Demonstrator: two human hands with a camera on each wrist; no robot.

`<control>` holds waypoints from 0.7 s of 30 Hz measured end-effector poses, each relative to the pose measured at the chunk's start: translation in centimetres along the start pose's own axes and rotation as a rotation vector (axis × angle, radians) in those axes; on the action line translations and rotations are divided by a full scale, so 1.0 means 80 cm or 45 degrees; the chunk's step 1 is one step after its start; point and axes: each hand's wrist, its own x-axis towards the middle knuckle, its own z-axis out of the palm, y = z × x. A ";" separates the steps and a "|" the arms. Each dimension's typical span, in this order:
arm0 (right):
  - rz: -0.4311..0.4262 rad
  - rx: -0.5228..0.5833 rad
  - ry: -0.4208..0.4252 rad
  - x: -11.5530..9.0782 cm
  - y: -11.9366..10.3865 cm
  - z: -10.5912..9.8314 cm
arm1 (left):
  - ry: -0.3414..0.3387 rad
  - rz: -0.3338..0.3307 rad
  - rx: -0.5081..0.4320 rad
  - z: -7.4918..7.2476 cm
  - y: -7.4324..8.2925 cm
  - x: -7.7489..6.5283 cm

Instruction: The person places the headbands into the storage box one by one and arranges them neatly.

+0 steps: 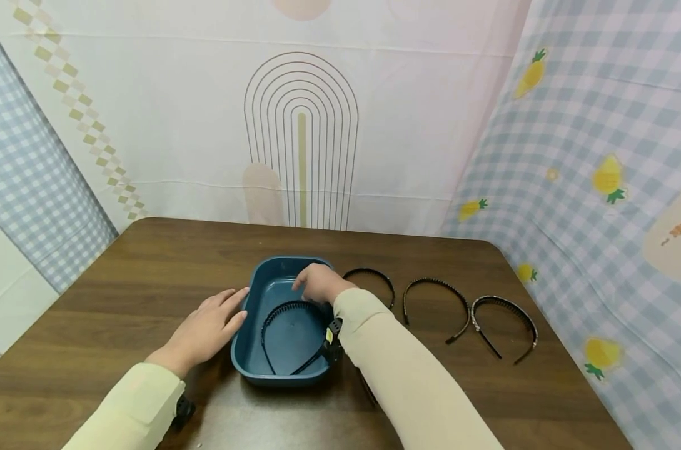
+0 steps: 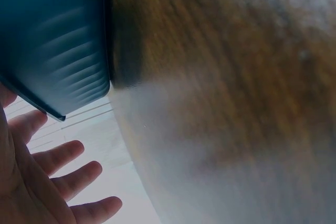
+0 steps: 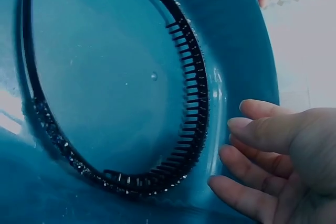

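A blue plastic basin [image 1: 295, 334] sits on the table, and a black toothed headband [image 1: 286, 305] with glittery trim lies inside it. My left hand [image 1: 205, 328] rests against the basin's left rim, fingers spread and fairly straight; the left wrist view shows its fingers beside the basin wall [image 2: 63, 40]. Reaching over the basin from the right, my right hand [image 1: 320, 283] has loosely bent fingers. In the right wrist view this hand [image 3: 294, 156] holds nothing and is apart from the headband [image 3: 199, 87]. My right forearm hides part of the basin's right side.
To the right of the basin, three more headbands lie on the brown wooden table [image 1: 149, 269]: one [image 1: 374, 271] partly behind my right arm, a middle one [image 1: 438, 282] and a far right one [image 1: 506, 302]. Patterned cloth [image 1: 402, 125] hangs behind the table.
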 end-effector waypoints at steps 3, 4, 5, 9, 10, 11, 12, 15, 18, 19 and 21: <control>-0.039 0.024 0.016 0.000 0.002 -0.003 | -0.003 0.000 0.003 0.001 -0.001 0.000; -0.053 0.035 0.021 0.000 0.003 -0.005 | -0.004 -0.001 0.003 0.002 -0.001 0.001; -0.069 0.044 0.030 -0.001 0.003 -0.006 | -0.005 0.001 0.003 0.002 -0.001 0.001; -0.123 0.116 0.075 -0.005 0.005 -0.012 | -0.011 -0.001 0.001 0.003 -0.002 0.000; -0.126 0.143 0.083 -0.007 0.006 -0.014 | -0.015 -0.003 -0.001 0.003 -0.002 0.000; -0.132 0.166 0.094 -0.009 0.007 -0.015 | -0.017 -0.003 -0.004 0.003 -0.002 0.000; -0.137 0.193 0.105 -0.011 0.008 -0.017 | -0.020 -0.005 -0.009 0.003 -0.003 -0.001; -0.136 0.281 0.128 -0.017 0.011 -0.023 | -0.025 -0.006 -0.023 0.003 -0.003 -0.001; -0.132 0.357 0.151 -0.021 0.013 -0.028 | -0.034 -0.007 -0.040 0.001 -0.003 0.000; -0.132 0.377 0.160 -0.022 0.014 -0.029 | -0.040 -0.009 -0.046 0.001 -0.003 0.000; -0.141 0.426 0.179 -0.025 0.016 -0.031 | -0.055 -0.016 -0.061 0.000 -0.004 0.001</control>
